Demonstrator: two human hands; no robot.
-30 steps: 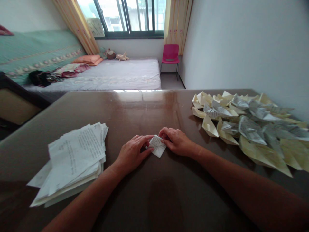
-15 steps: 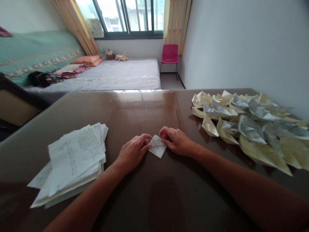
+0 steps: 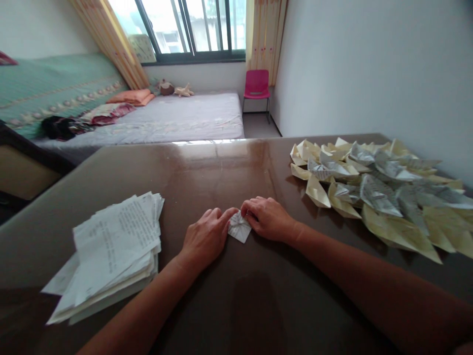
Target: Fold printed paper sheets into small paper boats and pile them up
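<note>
On the middle of the desk [image 3: 207, 170], well in from its far edge, a small folded paper [image 3: 241, 232] is lying flat as a diamond, one corner pointing toward the near side. The right hand [image 3: 269, 218] is curling over the upper right side, apparently pinching it between thumb and forefinger; the left hand [image 3: 207, 237] is touching the upper left side and top corner with its forefinger, its thumb too hidden to tell whether it is pinching as well. The person seems to be handling a folding step around that top corner; the next move is probably calling for both sides being held evenly, with layers lining up before any creasing. Toward the desk's left edge, a stack of printed sheets [image 3: 114, 241] is lying askew, well apart from the diamond. Along the right edge, reaching toward the far right corner, many paper boats [image 3: 380, 195] are crowding together, the right forearm [image 3: 332, 261] passing just in front. Nothing is standing between the hands and the diamond.
</note>
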